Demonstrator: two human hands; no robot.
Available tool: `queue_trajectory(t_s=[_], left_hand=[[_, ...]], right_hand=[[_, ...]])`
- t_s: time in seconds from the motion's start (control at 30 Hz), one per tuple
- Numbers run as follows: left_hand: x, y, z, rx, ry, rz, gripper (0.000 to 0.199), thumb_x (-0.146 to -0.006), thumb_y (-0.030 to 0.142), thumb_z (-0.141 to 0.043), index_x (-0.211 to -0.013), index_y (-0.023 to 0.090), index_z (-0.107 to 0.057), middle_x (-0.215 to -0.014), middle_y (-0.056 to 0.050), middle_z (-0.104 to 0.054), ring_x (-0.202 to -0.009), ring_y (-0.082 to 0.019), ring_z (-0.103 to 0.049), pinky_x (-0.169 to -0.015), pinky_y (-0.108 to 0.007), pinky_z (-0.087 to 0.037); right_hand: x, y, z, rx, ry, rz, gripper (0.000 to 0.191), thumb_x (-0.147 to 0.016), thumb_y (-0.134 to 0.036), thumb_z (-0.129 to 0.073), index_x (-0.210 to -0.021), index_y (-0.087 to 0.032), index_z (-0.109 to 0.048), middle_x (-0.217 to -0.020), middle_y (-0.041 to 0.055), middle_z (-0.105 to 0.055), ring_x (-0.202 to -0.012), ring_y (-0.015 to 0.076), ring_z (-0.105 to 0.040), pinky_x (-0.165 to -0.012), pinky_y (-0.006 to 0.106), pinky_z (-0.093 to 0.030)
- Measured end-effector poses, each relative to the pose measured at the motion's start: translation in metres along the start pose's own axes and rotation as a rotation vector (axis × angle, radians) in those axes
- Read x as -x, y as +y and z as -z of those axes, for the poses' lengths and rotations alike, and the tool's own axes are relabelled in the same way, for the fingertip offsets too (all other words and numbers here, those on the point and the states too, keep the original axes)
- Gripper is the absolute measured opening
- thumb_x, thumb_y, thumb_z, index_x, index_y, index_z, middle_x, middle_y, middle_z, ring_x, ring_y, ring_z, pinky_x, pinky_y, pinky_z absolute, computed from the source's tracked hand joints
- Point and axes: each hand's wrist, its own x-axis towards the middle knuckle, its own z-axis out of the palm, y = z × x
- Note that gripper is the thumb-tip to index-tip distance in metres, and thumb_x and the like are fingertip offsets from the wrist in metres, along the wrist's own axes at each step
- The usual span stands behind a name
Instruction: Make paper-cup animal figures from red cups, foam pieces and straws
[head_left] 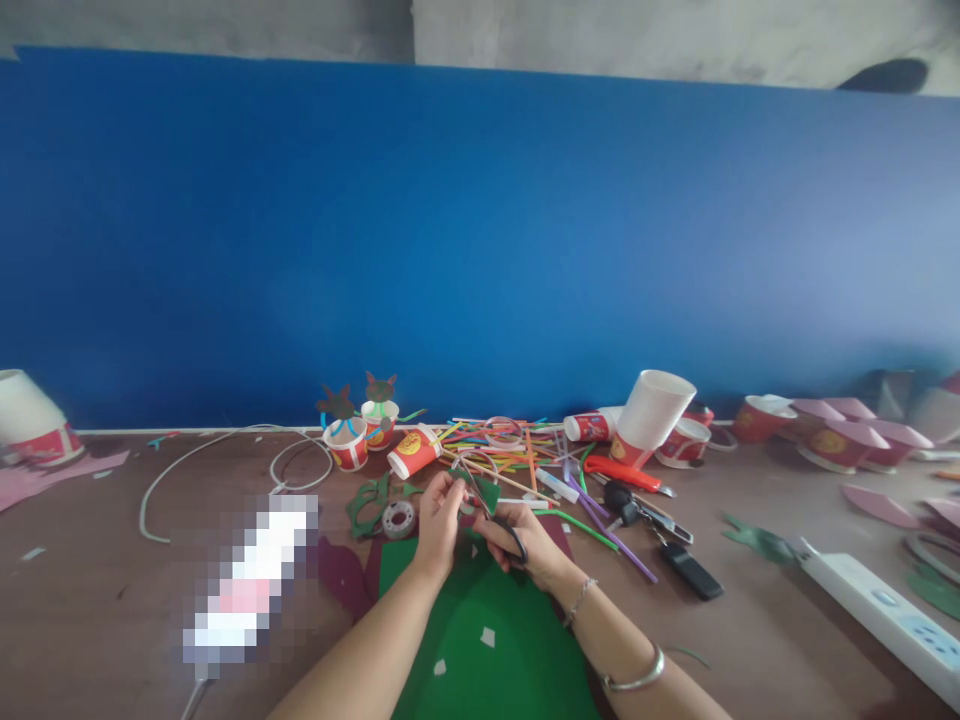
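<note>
My left hand [441,515] pinches a small piece of dark green paper [488,492] in the middle of the view. In my right hand [517,545] are scissors [510,535] with dark handles, their blades at the green piece. Both hands are above a large green sheet [480,620] that bears a few white scraps. Left of my left hand lie a roll of tape [398,518] and cut green paper scraps [366,508]. A dark red sheet [345,578] shows partly from beneath the green one.
Colourful straws [495,445] spread behind my hands, with a tipped paper cup [415,451] beside them. Stacked cups [652,415], an orange-red cutter [626,473] and keys [626,503] are to the right. A white power strip [885,615] lies far right. A blue panel [480,240] stands behind.
</note>
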Motion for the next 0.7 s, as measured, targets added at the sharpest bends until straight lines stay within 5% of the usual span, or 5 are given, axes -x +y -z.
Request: queue_trajectory(t_s=[0.7], left_hand=[[-0.0027,-0.0006,0.0030,-0.040,-0.018,-0.016,0.029,-0.076,0.038,-0.058,-0.059,0.018,-0.045,-0.055,0.004,-0.048,-0.054,-0.010,-0.045,-0.055,-0.020,-0.036]], right_hand=[[0.0001,-0.0002,0.0009,0.056,-0.035,0.042,0.031,-0.075,-0.043,-0.061,-0.065,-0.015,-0.053,-0.039,-0.0071,-0.046,-0.030,0.0043,-0.036,-0.033,0.017,-0.024]])
